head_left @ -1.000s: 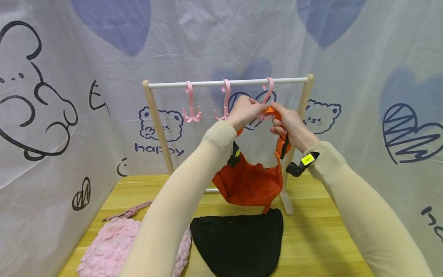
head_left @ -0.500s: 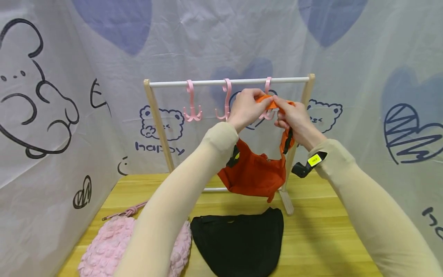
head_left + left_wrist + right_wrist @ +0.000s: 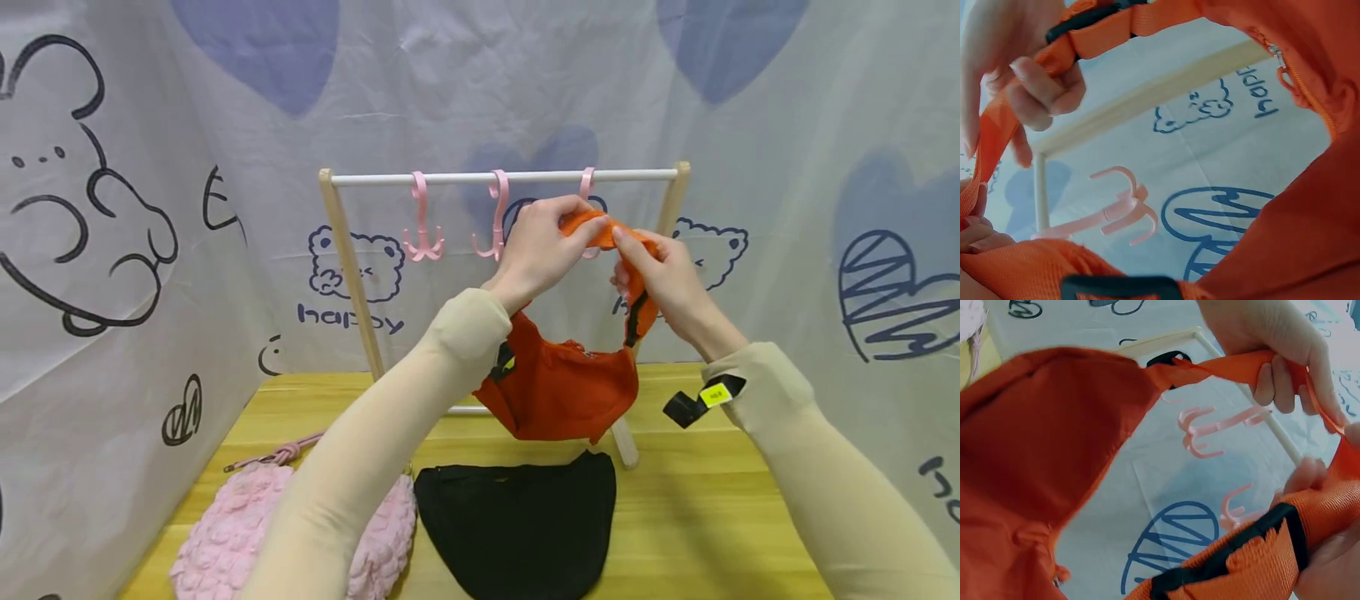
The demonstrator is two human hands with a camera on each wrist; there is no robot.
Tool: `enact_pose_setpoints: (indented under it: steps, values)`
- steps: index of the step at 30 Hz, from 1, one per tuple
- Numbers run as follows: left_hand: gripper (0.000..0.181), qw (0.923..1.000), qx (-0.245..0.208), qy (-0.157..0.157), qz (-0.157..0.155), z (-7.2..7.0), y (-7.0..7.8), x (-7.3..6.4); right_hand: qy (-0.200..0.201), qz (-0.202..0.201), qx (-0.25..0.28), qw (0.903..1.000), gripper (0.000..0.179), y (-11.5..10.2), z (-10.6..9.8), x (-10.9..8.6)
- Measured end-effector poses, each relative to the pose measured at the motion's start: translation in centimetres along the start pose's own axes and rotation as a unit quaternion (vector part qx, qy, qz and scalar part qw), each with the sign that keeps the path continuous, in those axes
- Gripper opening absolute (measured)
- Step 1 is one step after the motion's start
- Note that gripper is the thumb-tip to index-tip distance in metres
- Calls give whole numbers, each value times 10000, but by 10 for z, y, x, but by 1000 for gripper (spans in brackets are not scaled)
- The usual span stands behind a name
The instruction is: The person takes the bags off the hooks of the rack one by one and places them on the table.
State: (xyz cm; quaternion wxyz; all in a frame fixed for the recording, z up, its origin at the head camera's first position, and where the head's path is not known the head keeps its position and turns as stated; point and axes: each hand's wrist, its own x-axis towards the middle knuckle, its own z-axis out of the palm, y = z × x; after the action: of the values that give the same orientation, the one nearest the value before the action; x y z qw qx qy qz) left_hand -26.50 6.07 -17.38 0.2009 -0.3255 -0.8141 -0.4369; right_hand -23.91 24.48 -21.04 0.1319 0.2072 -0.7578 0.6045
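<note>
An orange-red bag (image 3: 573,392) hangs in the air by its orange strap (image 3: 592,232) from both of my hands. My left hand (image 3: 543,250) pinches the strap's top on the left, and my right hand (image 3: 671,279) pinches it close by on the right. Thumbs point towards each other. Black buckles (image 3: 1291,534) sit along the strap, and a zip (image 3: 1279,56) runs along the bag's opening. Behind my hands, the right-hand pink hook (image 3: 587,177) hangs on the rail, its prongs partly hidden. In the left wrist view a pink hook (image 3: 1125,209) shows through the strap's loop.
A white rail (image 3: 457,178) on wooden posts carries two more pink hooks, a middle one (image 3: 498,212) and a left one (image 3: 422,221). A black bag (image 3: 517,529) lies on the wooden table (image 3: 690,467). Left of it lies a puffy pink bag (image 3: 232,525), partly behind my left sleeve.
Both hands have shifted right and slightly up with the orange-red bag, which has lifted higher over the black bag. The strap's top now lies stretched between my fingers. The view has turned slightly.
</note>
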Motion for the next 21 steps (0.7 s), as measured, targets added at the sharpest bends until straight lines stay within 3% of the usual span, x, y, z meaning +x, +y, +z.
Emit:
enact_pose_setpoints:
  steps: [3,8,14,21]
  values:
    - [21,9999,-110,-52,31,1,2,-7,-21,-165,-382,9991,23,5,-1,-11]
    - [21,9992,-277,-83,276,4,4,-18,-196,-371,-434,9982,14,20,-2,-29]
    - [19,9963,-605,91,610,5,8,-25,-323,-688,-489,9959,19,51,-3,-48]
    - [20,9946,-857,-7,582,5,11,-32,-365,-262,-880,9951,20,84,-4,-75]
